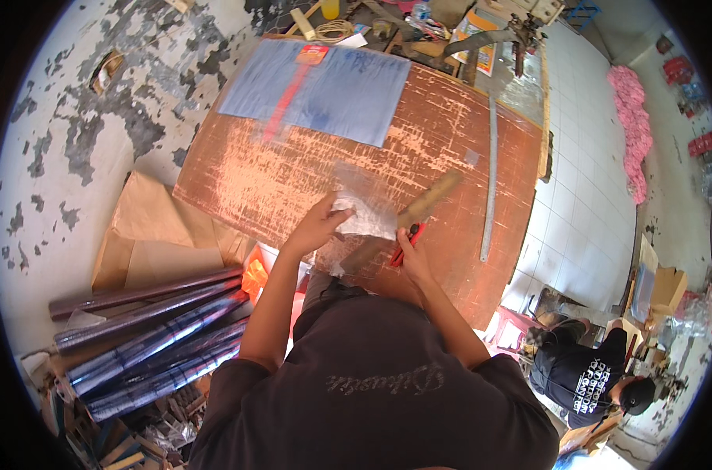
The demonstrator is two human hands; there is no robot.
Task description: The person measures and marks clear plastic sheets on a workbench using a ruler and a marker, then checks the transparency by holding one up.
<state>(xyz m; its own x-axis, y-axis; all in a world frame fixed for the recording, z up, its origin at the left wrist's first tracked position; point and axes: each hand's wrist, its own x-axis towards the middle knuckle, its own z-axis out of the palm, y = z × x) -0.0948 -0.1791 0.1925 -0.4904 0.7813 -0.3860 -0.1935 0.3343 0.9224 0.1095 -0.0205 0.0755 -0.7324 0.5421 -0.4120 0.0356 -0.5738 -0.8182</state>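
Scuffed tabletop (513, 172); red tool (396, 256) in right hand (413, 254).

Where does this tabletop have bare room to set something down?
Left of the left hand, below the blue sheet; also between the brown strip and metal ruler. Crowded: around the clear film and red tool, and by the coiled cord.

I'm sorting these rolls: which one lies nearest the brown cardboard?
The dark purplish roll, topmost in the picture, beside the cardboard; the other rolls lie farther from it.

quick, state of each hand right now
Left hand: touching a thin clear plastic sheet; grip can't be told.
Right hand: closed, holding a red-and-black handheld tool.
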